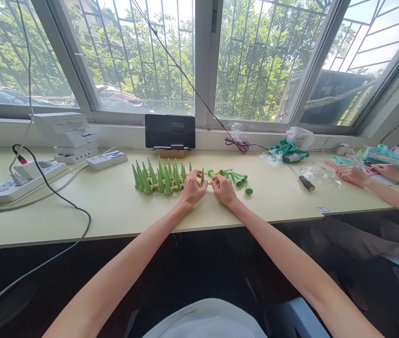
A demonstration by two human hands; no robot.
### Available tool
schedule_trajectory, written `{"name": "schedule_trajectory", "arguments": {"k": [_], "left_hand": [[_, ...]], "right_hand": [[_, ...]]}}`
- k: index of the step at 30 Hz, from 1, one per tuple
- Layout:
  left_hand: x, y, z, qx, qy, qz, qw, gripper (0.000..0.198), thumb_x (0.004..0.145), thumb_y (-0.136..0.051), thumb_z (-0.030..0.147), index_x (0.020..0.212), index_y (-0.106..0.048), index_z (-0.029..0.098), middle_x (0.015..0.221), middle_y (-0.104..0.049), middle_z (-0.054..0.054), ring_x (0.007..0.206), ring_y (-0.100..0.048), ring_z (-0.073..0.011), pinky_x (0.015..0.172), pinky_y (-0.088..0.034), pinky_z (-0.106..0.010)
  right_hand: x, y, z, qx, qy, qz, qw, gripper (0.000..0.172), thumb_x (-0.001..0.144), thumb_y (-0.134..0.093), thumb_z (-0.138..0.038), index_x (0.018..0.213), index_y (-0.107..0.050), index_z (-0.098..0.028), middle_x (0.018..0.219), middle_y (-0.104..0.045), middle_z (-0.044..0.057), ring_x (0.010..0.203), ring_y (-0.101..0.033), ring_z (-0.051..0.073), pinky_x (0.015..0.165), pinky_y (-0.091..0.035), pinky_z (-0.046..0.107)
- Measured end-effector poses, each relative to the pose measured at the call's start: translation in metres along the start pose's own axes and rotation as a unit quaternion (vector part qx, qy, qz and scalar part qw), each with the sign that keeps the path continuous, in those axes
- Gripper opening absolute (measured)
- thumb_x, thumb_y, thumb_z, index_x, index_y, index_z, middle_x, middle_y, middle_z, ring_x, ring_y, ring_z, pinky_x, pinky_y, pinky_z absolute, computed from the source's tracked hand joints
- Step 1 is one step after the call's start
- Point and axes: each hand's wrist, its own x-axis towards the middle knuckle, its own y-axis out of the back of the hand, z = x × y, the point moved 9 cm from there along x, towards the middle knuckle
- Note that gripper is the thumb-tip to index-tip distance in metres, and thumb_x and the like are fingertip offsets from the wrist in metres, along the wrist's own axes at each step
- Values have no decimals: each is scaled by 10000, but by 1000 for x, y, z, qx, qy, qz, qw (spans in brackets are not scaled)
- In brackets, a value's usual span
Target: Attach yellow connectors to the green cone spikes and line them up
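Just right of a cluster of upright green cones [160,176], my left hand [192,188] is closed round the lower part of a single green cone [202,175], whose tip points up. My right hand [223,189] meets it from the other side, fingers pinched together close to the base of that cone. What the right fingertips hold is too small to make out. Small yellowish pieces [176,187] show among the bases of the standing cones. Beyond my right hand several green cones [238,177] lie on their sides in a loose pile.
A tablet [170,132] stands behind the cones. White boxes [68,134], a power strip [21,183] and a dark cable [61,197] occupy the left. To the right lie a screwdriver [307,183], plastic bags [289,151] and a co-worker's hands [352,174]. The table's front edge [220,227] runs below my wrists.
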Motion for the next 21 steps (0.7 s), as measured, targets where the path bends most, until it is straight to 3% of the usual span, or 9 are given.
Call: {"name": "schedule_trajectory", "arguments": {"k": [5, 8, 10, 13, 17, 21], "left_hand": [[-1, 16, 9, -36, -30, 69, 997, 257, 799, -612, 257, 1014, -493, 183, 996, -567, -58, 448, -418, -38, 534, -436, -255], [-3, 20, 16, -50, -52, 85, 994, 171, 817, -575, 252, 957, -497, 191, 859, -568, -10, 445, -417, -46, 510, -404, -231], [-5, 16, 21, -43, -73, 57, 995, 103, 824, -551, 249, 904, -513, 196, 704, -538, 29, 453, -422, -63, 520, -392, -224], [-10, 1, 32, -10, -112, -33, 993, 74, 815, -532, 249, 765, -542, 196, 559, -483, 40, 482, -416, -86, 552, -389, -227], [-20, -16, 42, 11, -143, -141, 980, 158, 781, -518, 232, 636, -564, 187, 519, -491, 24, 502, -418, -95, 571, -383, -230], [-23, -23, 46, 13, -153, -179, 972, 159, 745, -513, 204, 597, -565, 181, 510, -508, 27, 490, -421, -91, 564, -368, -229]], "right_hand": [[-1, 4, -2, -4, -11, 11, 1000, 203, 905, -427, -318, 930, -585, -192, 738, -641, 34, 643, -557, 176, 650, -404, 279], [-1, 6, -3, -6, -14, 20, 1000, 209, 908, -424, -319, 932, -586, -189, 734, -643, 37, 640, -556, 178, 645, -399, 276], [-1, 7, -3, -6, -13, 22, 1000, 214, 907, -424, -313, 939, -592, -185, 775, -658, 45, 646, -561, 175, 651, -402, 277], [-1, 6, -3, -10, -13, 12, 1000, 231, 898, -425, -295, 976, -607, -176, 827, -673, 55, 676, -578, 179, 666, -414, 284], [0, 1, -2, -18, -9, -19, 1000, 279, 865, -465, -253, 1071, -628, -158, 845, -685, 62, 769, -608, 195, 741, -436, 300], [1, -4, -3, -10, 9, -37, 999, 243, 864, -474, -211, 1005, -666, -164, 913, -700, 68, 804, -608, 177, 763, -430, 272]]}}
